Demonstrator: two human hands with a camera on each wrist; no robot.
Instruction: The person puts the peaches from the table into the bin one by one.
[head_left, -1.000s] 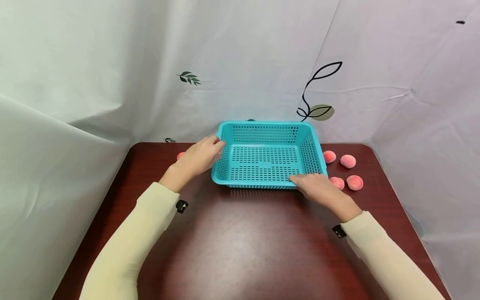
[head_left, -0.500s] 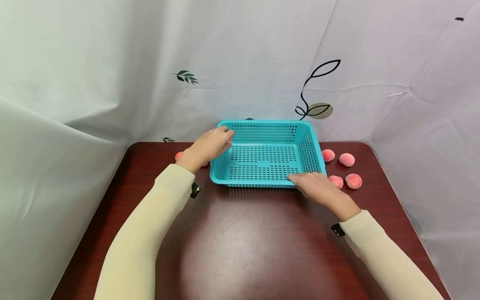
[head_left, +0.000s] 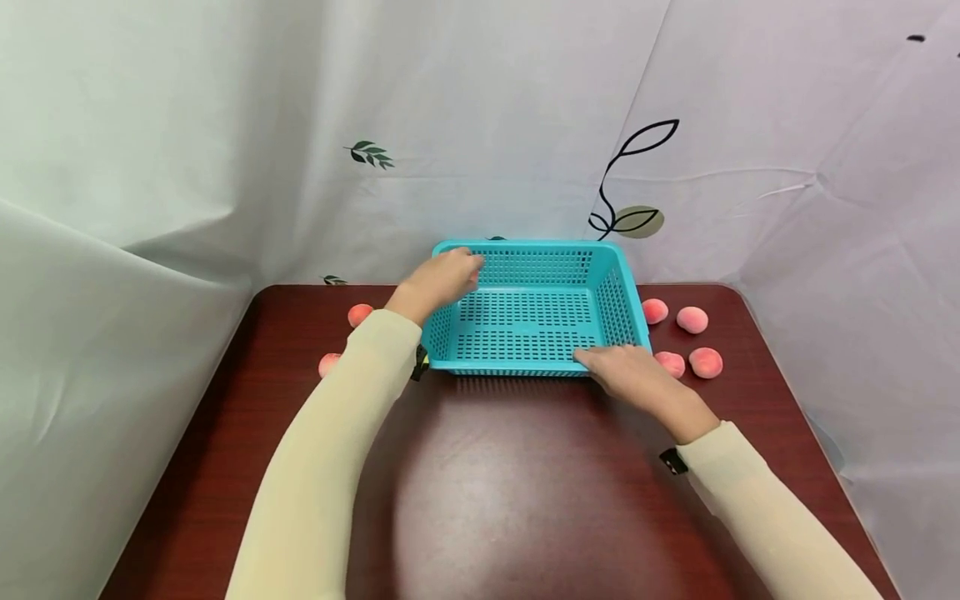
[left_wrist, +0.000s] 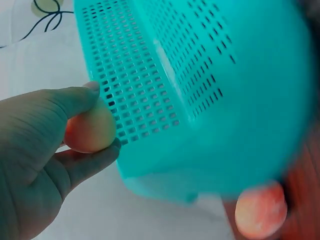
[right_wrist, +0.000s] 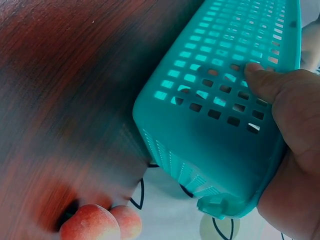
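Note:
A turquoise slotted plastic basket [head_left: 525,366] sits at the back of the table, its inside bare in the head view. My left hand [head_left: 444,277] is over its left part and pinches a peach [left_wrist: 91,131] between thumb and fingers. In the left wrist view that peach is close to the basket's wall. My right hand [head_left: 632,375] grips the basket's rim near the front right corner. Its thumb [right_wrist: 260,80] presses the slotted outer wall, and the fingers are mostly hidden behind the wall.
Right of the basket lie several peaches [head_left: 706,362] on the dark red table [head_left: 487,500]. Two more peaches [head_left: 360,314] are left of it, one partly behind my left sleeve [head_left: 322,467]. A pale curtain [head_left: 495,125] hangs behind the table.
My left hand has moved right with the peach, from the basket's left rim to over its inside. Two peaches on the left are now uncovered. The right hand stays on the rim.

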